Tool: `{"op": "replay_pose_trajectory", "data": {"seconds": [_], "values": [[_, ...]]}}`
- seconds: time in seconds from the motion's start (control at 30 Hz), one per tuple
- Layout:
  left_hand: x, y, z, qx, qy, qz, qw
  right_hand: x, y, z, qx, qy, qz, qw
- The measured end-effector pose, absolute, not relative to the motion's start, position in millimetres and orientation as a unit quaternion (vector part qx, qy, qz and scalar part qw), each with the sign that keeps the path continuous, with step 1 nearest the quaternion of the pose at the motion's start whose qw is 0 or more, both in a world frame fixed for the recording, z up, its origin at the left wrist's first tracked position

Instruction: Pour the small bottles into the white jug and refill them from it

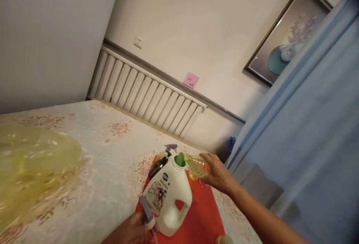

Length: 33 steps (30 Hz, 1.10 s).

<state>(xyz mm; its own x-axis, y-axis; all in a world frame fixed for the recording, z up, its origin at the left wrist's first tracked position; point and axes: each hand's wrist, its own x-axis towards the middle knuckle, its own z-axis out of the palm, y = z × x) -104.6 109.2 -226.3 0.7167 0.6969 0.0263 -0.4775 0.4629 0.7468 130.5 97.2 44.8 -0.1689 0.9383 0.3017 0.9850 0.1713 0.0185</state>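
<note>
My right hand [217, 173] grips a clear ribbed bottle [198, 165] with yellow liquid in it. The bottle is tipped on its side, its neck end at the green spout insert [180, 158] in the mouth of a white detergent jug [175, 188]; whether liquid flows is too small to tell. The jug has a printed label and a handle, and stands on a red cloth [200, 214]. Low in front of the jug, my left hand [134, 227] is closed on a grey-and-white spray trigger head [147, 211] with its thin tube pointing down.
Behind the jug stand a spray bottle with a grey trigger [171, 147] and a dark bottle [158, 166], partly hidden. A large yellowish translucent plastic bag [39, 161] lies left on the flowered tablecloth [112, 154]. A blue curtain [308, 143] hangs at right; a radiator [148, 90] lines the wall.
</note>
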Motion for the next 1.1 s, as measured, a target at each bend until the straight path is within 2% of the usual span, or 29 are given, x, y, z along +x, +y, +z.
{"op": "replay_pose_trajectory", "data": {"seconds": [1.1], "values": [[-111.4, 109.8, -221.1, 0.394, 0.128, 0.332, 0.847, 128.7, 99.5, 60.2, -0.638, -0.758, -0.136, 0.010]]}}
